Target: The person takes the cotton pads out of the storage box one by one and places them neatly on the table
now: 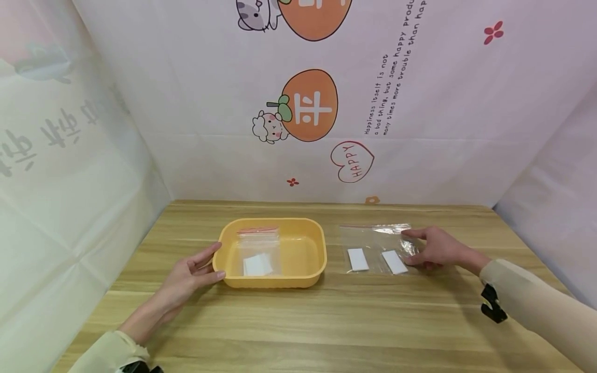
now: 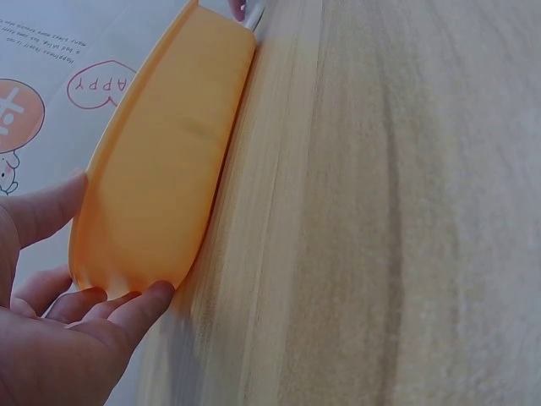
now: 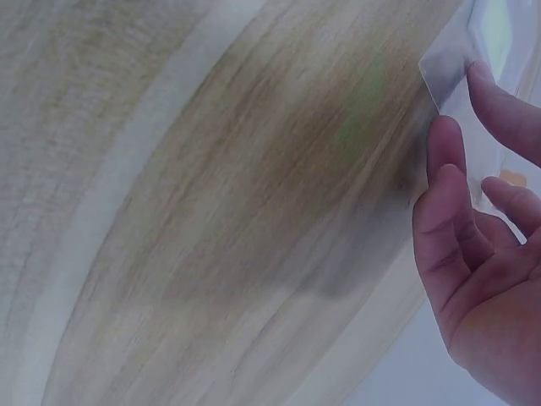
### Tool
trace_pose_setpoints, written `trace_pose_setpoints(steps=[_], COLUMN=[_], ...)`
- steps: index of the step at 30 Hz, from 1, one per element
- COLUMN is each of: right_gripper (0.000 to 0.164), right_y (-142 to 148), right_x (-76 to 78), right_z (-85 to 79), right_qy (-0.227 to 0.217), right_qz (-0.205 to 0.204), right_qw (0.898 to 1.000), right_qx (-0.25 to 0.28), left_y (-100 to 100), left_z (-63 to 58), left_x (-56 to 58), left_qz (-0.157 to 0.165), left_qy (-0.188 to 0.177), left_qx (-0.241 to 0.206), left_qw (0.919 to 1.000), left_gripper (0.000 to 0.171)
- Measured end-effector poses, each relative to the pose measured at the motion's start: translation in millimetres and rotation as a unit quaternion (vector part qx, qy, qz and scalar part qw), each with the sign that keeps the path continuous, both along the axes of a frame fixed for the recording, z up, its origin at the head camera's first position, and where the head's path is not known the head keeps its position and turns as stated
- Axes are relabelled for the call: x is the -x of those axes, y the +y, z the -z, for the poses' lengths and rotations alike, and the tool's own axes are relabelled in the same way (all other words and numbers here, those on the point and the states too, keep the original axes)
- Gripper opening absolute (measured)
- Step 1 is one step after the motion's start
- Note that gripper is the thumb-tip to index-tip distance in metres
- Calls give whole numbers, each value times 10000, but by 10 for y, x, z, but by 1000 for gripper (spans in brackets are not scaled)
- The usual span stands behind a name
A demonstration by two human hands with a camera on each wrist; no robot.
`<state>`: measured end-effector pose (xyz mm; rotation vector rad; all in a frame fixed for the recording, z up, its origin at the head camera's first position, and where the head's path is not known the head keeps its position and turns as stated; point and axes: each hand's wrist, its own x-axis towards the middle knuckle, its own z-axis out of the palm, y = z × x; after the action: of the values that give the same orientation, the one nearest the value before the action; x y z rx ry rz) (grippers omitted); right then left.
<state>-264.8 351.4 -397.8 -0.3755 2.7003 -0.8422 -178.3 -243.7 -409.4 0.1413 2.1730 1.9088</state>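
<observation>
My left hand (image 1: 183,280) holds the left end of a yellow plastic tray (image 1: 298,282), with fingers and thumb spread round its end wall. In the left wrist view, fingertips (image 2: 161,292) lie against the tray's edge. Inside the tray lies a clear zip bag (image 1: 258,241) with a red seal strip and white pieces in it. To the right, a larger clear zip bag (image 1: 373,238) lies flat, holding two white rectangular pieces (image 1: 358,259). My right hand (image 1: 438,248) touches its right edge, thumb and forefinger apart. In the right wrist view its other fingers are loosely bent.
The wood-grain table (image 1: 298,321) is bordered at the back by a printed cloth (image 1: 210,155) with cartoon oranges. More cloth hangs at both sides. A black wrist strap (image 1: 493,303) sits on the right sleeve.
</observation>
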Motion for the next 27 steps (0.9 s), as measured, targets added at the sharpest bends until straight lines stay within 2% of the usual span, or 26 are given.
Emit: trace_pose_setpoints(steps=[8, 15, 21, 27], right_gripper=[86, 59, 52, 31], right_y=[58, 1, -292, -696], right_x=[-39, -124, -189, -238], right_z=[-47, -300, -522, -665], right_qy=[-15, 308, 560, 620], right_qz=[78, 205, 103, -46], right_qw=[9998, 9989, 9982, 9981], right_qx=[181, 304, 198, 23], left_y=[9, -3, -28, -10], left_z=[17, 14, -13, -15], left_x=[-4, 1, -3, -5], left_qz=[6, 40, -2, -14], left_qy=[-20, 52, 60, 24], left_qx=[-15, 5, 21, 19], left_qw=[10000, 10000, 10000, 10000], left_gripper=[85, 85, 84, 82])
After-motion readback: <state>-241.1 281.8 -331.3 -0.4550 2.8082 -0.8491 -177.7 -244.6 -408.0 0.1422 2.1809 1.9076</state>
